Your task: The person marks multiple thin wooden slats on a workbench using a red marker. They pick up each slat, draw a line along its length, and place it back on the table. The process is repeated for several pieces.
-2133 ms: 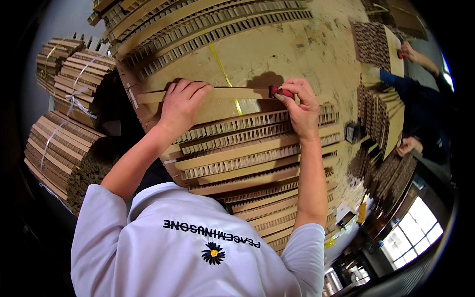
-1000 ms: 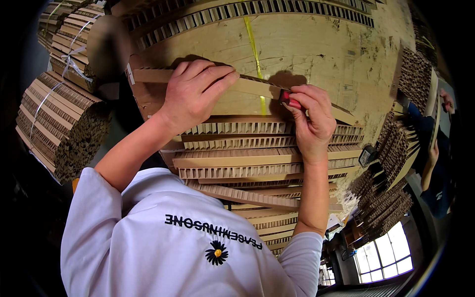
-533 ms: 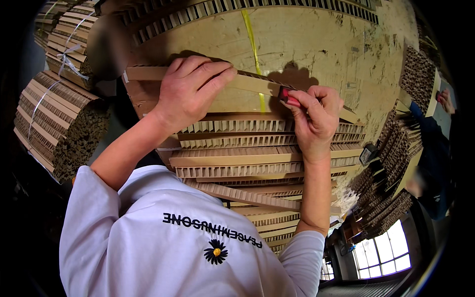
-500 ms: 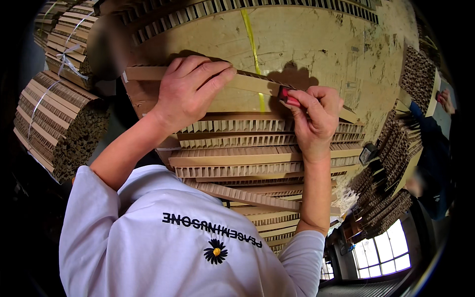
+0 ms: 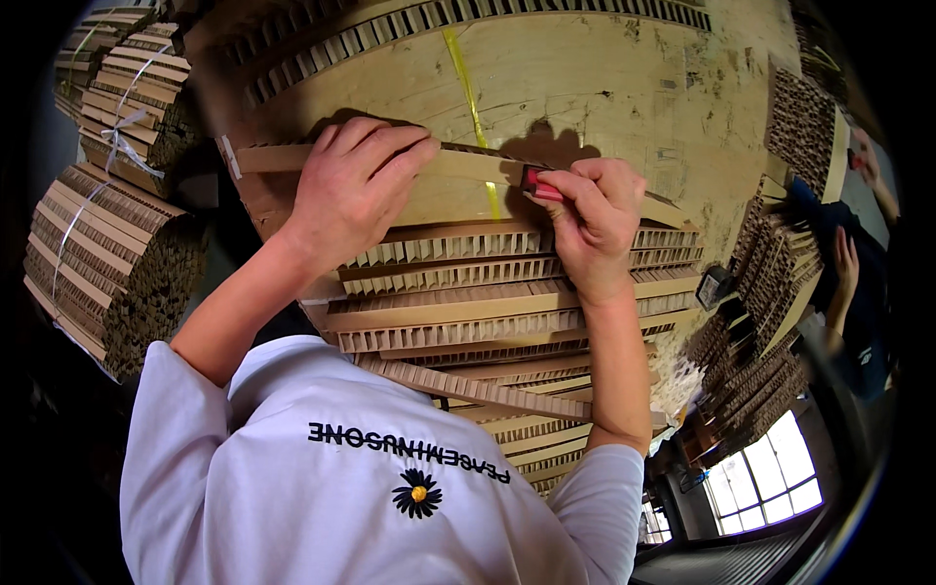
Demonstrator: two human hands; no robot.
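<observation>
From here: held strip (image 5: 468,166) matt paperboard; red tool (image 5: 543,185) smooth, plastic-looking; surface (image 5: 585,83) scuffed, slight sheen; yellow band (image 5: 468,88) glossy plastic.

Cardboard strip (image 5: 475,165) partly hidden by left hand (image 5: 353,190)

Tabletop (image 5: 624,107) moderately lit, warm tone; soft shadow (image 5: 551,141) falls just beyond right hand (image 5: 597,214). Window (image 5: 765,473) at near right overexposed. Left side dim. Fisheye bends straight edges, corners black; co-worker (image 5: 863,292) at right dark, poorly resolved

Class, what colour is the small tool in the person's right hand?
The tool is red with a dark end: head view.
</observation>
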